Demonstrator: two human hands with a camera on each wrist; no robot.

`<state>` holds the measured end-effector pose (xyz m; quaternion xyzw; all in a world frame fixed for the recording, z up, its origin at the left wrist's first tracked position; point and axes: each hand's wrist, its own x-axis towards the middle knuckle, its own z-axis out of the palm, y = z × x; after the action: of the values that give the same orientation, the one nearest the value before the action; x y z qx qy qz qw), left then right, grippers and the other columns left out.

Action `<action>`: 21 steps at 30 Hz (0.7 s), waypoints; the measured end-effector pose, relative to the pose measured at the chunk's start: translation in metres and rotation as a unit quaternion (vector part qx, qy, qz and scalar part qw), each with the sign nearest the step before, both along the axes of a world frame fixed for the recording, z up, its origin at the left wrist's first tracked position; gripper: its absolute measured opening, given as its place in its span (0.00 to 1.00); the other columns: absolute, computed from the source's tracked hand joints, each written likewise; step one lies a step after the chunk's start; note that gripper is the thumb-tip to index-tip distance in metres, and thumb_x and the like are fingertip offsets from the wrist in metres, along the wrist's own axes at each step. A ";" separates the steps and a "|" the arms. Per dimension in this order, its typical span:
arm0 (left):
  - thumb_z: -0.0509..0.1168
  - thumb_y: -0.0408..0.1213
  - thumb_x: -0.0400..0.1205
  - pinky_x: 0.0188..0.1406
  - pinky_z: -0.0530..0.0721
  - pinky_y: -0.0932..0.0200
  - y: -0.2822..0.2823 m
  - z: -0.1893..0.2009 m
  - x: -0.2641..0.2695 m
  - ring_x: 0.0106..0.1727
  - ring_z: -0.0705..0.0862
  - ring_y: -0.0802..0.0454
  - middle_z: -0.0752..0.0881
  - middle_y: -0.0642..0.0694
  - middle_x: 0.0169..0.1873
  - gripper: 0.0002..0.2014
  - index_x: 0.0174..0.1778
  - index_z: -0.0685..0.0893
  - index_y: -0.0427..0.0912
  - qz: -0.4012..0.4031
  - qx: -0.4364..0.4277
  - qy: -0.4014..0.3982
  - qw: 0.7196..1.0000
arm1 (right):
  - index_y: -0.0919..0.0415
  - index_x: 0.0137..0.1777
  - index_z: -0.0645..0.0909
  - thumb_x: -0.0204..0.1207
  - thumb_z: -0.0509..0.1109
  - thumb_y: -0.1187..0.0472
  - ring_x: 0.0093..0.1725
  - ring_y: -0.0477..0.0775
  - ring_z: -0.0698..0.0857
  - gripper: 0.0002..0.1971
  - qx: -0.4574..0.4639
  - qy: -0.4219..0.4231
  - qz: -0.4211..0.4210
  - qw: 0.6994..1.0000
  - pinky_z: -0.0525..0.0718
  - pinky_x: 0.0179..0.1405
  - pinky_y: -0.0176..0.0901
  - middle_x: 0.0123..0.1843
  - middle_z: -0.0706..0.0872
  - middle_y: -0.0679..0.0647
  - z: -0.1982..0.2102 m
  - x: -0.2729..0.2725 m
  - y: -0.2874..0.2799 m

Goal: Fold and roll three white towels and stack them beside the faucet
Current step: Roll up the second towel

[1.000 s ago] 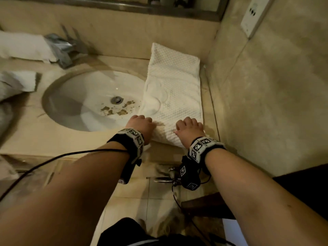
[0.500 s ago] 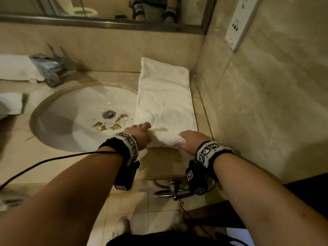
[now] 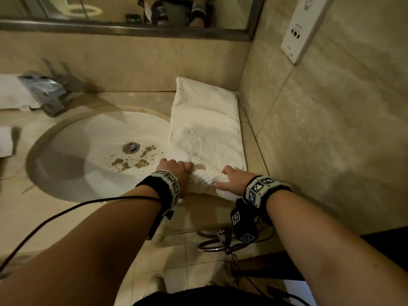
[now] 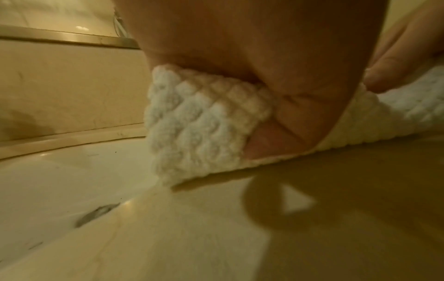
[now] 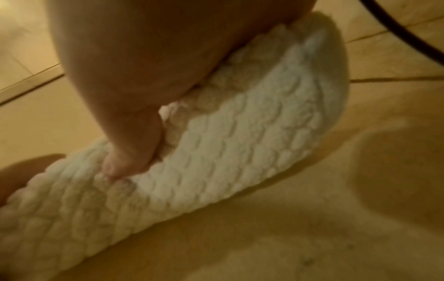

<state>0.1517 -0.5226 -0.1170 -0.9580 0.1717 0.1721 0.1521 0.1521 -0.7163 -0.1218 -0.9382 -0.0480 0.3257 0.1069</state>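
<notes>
While white waffle-weave towel (image 3: 206, 129) lies folded lengthwise on beige stone counter (image 3: 136, 98) right of sink, left hand (image 3: 174, 171) and right hand (image 3: 231, 182) curl over near end; roll barely begun. Another white towel (image 3: 11, 91) beside chrome faucet (image 3: 44, 89); stacking remains.

A: Non-task items?
B: Sink (image 3: 55, 138) with brown debris (image 3: 130, 162) near its drain (image 3: 131, 147). Mirror (image 3: 123, 9) above. Wall socket (image 3: 298, 29) at right. Metal ring (image 3: 212, 246) below the counter (image 3: 132, 100).
</notes>
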 end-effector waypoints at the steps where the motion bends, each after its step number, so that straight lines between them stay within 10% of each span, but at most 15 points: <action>1: 0.66 0.51 0.75 0.61 0.73 0.48 0.000 0.000 0.000 0.63 0.79 0.44 0.78 0.47 0.63 0.33 0.73 0.61 0.49 0.003 -0.006 0.006 1.000 | 0.54 0.75 0.62 0.75 0.60 0.32 0.66 0.59 0.78 0.36 -0.007 -0.026 0.007 1.000 0.78 0.63 0.53 0.72 0.74 0.58 0.000 -0.003 -0.001; 6: 0.65 0.51 0.75 0.55 0.76 0.50 0.003 -0.002 -0.003 0.60 0.80 0.44 0.79 0.47 0.60 0.33 0.73 0.59 0.46 0.010 -0.032 0.004 0.999 | 0.53 0.71 0.65 0.81 0.59 0.43 0.70 0.55 0.69 0.23 0.002 -0.191 0.095 0.977 0.65 0.69 0.47 0.69 0.67 0.52 -0.002 -0.024 0.001; 14: 0.63 0.49 0.78 0.76 0.60 0.51 0.009 -0.002 -0.019 0.74 0.63 0.44 0.62 0.44 0.72 0.31 0.75 0.61 0.45 -0.033 -0.044 -0.056 0.997 | 0.51 0.62 0.70 0.82 0.62 0.52 0.56 0.60 0.81 0.11 0.066 -0.124 0.008 0.990 0.76 0.49 0.45 0.64 0.80 0.54 0.006 -0.014 0.009; 17: 0.65 0.45 0.77 0.69 0.70 0.53 0.004 0.004 -0.020 0.69 0.71 0.45 0.70 0.46 0.69 0.29 0.73 0.66 0.46 -0.037 -0.062 -0.038 0.997 | 0.49 0.61 0.71 0.80 0.63 0.50 0.54 0.59 0.83 0.12 0.073 -0.068 -0.006 0.995 0.83 0.54 0.51 0.60 0.83 0.55 0.010 -0.007 0.007; 21: 0.65 0.47 0.76 0.51 0.77 0.54 0.003 0.010 -0.018 0.62 0.79 0.43 0.79 0.45 0.63 0.26 0.69 0.66 0.47 0.027 -0.135 0.002 0.990 | 0.53 0.68 0.74 0.83 0.59 0.48 0.67 0.56 0.75 0.17 -0.023 -0.222 0.095 0.970 0.73 0.67 0.50 0.67 0.77 0.53 0.010 -0.020 0.007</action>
<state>0.1335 -0.5199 -0.1065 -0.9738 0.1676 0.1529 0.0166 0.1320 -0.7095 -0.1115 -0.9804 -0.1523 0.1187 0.0404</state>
